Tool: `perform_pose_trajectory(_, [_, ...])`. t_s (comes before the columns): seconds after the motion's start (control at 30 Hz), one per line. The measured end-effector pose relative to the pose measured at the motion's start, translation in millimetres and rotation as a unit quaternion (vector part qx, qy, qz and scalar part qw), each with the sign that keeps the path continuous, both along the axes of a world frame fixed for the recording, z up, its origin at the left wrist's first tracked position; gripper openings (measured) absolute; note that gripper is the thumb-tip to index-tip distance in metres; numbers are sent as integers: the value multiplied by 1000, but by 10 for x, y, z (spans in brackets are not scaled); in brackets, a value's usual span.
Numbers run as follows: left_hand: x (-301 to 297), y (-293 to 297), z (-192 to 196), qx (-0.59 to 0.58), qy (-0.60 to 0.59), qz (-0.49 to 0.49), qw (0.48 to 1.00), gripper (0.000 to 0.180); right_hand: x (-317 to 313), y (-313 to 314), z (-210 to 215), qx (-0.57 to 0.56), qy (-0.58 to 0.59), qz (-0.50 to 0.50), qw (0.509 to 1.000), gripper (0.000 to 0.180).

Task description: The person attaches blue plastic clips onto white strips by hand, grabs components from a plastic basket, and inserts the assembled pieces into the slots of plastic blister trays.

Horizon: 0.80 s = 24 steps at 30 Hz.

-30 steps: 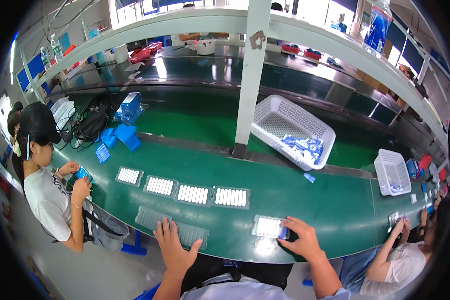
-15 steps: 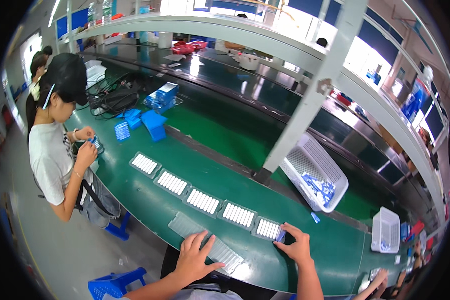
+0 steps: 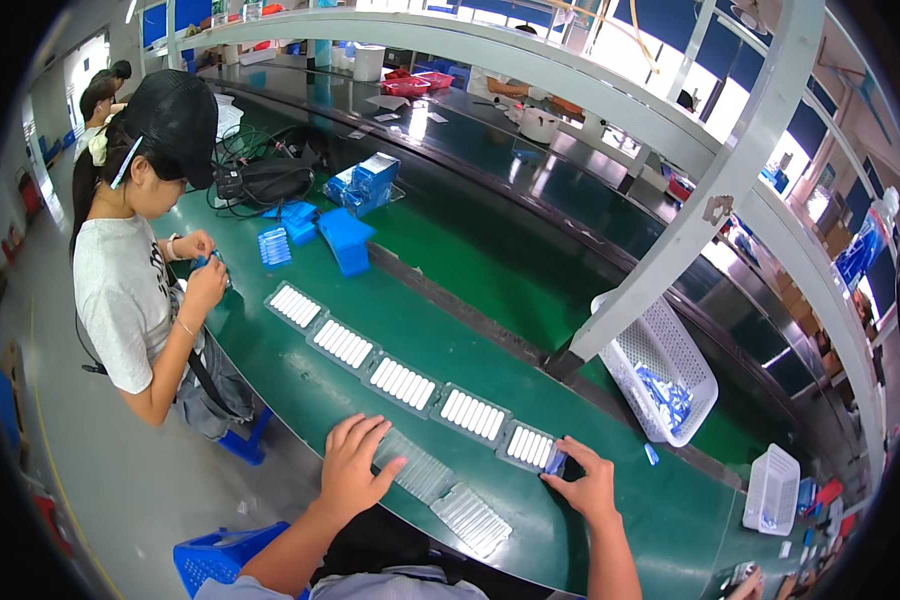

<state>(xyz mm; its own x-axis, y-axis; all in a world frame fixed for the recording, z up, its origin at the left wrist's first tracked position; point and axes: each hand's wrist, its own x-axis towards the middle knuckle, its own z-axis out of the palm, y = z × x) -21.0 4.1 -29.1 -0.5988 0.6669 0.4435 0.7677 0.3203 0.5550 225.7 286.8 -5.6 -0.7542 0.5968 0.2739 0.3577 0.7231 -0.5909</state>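
Note:
A row of clear trays filled with white sticks (image 3: 472,412) runs across the green table (image 3: 450,345). My right hand (image 3: 588,487) is at the right end of the nearest filled tray (image 3: 530,446), thumb and forefinger closed round a small blue piece (image 3: 556,463) there. My left hand (image 3: 352,468) has its fingers spread, resting at the left end of an unfilled clear tray (image 3: 418,470). A second clear tray (image 3: 473,519) lies at that one's lower right, near the table's front edge. The left fingertips partly cover the first tray's end.
A person (image 3: 140,240) works at the left with a small blue thing. Blue pads (image 3: 345,242), black cables (image 3: 270,175) and a blue pack (image 3: 367,183) lie behind. A white basket (image 3: 660,370) of blue-white pieces stands beside a shelf post (image 3: 710,200). Another basket (image 3: 771,490) is at right.
My left hand has moved left along the clear trays, which now show as two separate pieces. My right hand keeps its place at the filled tray's end. The whole view has shifted slightly.

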Motion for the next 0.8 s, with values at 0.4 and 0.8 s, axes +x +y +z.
perform_pose_trajectory(0.4, [-67,56,-115,64,-58,22,996,49,-530,-47,-79,-18,12,48,999,51])
perform_pose_trajectory(0.8, [21,119,-241,83,-30,48,995,39,-460,139,-111,-7,53,-34,998,54])
